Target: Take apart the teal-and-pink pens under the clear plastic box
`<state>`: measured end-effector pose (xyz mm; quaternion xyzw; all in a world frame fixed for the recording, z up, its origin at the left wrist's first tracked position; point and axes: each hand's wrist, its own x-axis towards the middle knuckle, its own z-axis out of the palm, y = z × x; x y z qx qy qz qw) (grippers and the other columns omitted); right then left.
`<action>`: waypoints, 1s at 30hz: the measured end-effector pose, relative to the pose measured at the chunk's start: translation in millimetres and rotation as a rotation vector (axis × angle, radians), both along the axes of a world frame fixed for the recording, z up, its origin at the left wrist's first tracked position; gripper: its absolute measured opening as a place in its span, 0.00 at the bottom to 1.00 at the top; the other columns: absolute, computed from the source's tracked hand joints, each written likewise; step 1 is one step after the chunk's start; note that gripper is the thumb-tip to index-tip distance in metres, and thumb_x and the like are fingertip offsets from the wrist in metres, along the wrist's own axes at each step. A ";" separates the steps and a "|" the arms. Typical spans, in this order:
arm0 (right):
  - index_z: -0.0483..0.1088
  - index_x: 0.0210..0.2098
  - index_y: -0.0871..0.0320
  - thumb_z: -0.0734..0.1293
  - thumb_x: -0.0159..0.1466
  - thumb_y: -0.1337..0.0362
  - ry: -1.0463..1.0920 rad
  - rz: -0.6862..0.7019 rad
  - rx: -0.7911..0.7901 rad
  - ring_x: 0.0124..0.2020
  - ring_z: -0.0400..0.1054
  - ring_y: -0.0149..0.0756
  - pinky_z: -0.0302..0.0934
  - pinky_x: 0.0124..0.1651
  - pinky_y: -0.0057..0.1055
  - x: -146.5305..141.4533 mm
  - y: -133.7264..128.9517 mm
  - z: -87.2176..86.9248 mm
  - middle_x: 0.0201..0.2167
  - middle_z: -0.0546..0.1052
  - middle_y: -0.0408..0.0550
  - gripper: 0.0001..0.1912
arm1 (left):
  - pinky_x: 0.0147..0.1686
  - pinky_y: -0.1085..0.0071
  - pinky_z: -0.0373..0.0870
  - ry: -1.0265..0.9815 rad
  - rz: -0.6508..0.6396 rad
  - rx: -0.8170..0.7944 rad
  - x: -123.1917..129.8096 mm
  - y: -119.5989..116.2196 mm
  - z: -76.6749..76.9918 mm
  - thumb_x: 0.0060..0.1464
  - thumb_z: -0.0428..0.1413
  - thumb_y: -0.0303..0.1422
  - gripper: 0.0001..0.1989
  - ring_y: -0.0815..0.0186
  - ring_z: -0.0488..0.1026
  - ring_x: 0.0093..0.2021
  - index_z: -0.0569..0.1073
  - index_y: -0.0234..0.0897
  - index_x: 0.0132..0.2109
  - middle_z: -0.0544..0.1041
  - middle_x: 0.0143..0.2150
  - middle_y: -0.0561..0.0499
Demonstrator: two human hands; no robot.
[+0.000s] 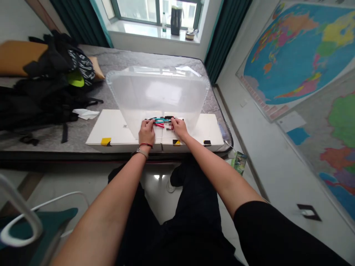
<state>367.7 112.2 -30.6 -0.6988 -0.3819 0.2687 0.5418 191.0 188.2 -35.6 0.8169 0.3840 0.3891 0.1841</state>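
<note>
A loose bundle of pens [161, 120], mostly black and teal, lies crosswise between my two hands above the white boxes. My left hand [146, 133] pinches the bundle's left end, wearing a red cord and a watch at the wrist. At the right end, the fingers of my right hand [179, 128] close on the pens. Just below the bundle lies a red pen [159, 125], apart from the others. A large translucent plastic bin [161, 92] stands right behind the pens; I cannot tell whether they touch it.
Two flat white boxes [111, 127] lie on the bed's grey mattress [91, 55]. Black bags [55, 70] and a white tissue [85, 113] are at the left. A chair [41, 221] stands lower left. Wall maps [299, 55] hang at the right.
</note>
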 end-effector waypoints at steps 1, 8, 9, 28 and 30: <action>0.65 0.21 0.57 0.58 0.69 0.43 -0.043 -0.005 0.004 0.23 0.64 0.29 0.60 0.32 0.25 0.3 0.4 0.4 0.18 0.69 0.41 0.29 | 0.51 0.69 0.70 0.004 0.001 0.010 -0.2 -0.8 0.4 0.64 0.47 0.29 0.18 0.63 0.71 0.49 0.75 0.41 0.57 0.71 0.50 0.45; 0.65 0.18 0.57 0.57 0.69 0.43 -0.105 -0.001 0.025 0.22 0.65 0.32 0.59 0.33 0.27 -0.4 0.8 1.8 0.15 0.68 0.42 0.31 | 0.50 0.70 0.71 0.047 -0.032 0.022 0.3 -2.3 0.5 0.63 0.46 0.26 0.21 0.63 0.71 0.52 0.73 0.44 0.59 0.70 0.54 0.45; 0.66 0.19 0.57 0.57 0.68 0.42 -0.089 0.005 0.030 0.22 0.65 0.32 0.59 0.33 0.27 -0.5 1.0 1.5 0.16 0.69 0.42 0.31 | 0.50 0.70 0.71 0.050 -0.033 0.021 0.4 -2.2 0.2 0.63 0.47 0.26 0.21 0.62 0.71 0.52 0.73 0.44 0.59 0.71 0.54 0.45; 0.67 0.26 0.56 0.64 0.65 0.45 0.100 0.011 0.034 0.23 0.66 0.30 0.60 0.28 0.25 -1.5 1.1 -0.5 0.19 0.72 0.40 0.21 | 0.48 0.69 0.71 0.046 0.000 0.014 1.1 -3.2 0.6 0.64 0.46 0.28 0.18 0.61 0.72 0.51 0.75 0.43 0.55 0.71 0.51 0.45; 0.67 0.26 0.56 0.63 0.65 0.44 0.132 0.009 0.039 0.23 0.66 0.31 0.61 0.29 0.25 -1.6 1.4 -0.1 0.18 0.71 0.40 0.22 | 0.49 0.68 0.71 0.046 -0.001 0.009 1.3 -3.3 0.8 0.64 0.46 0.28 0.18 0.61 0.71 0.51 0.75 0.43 0.55 0.71 0.52 0.45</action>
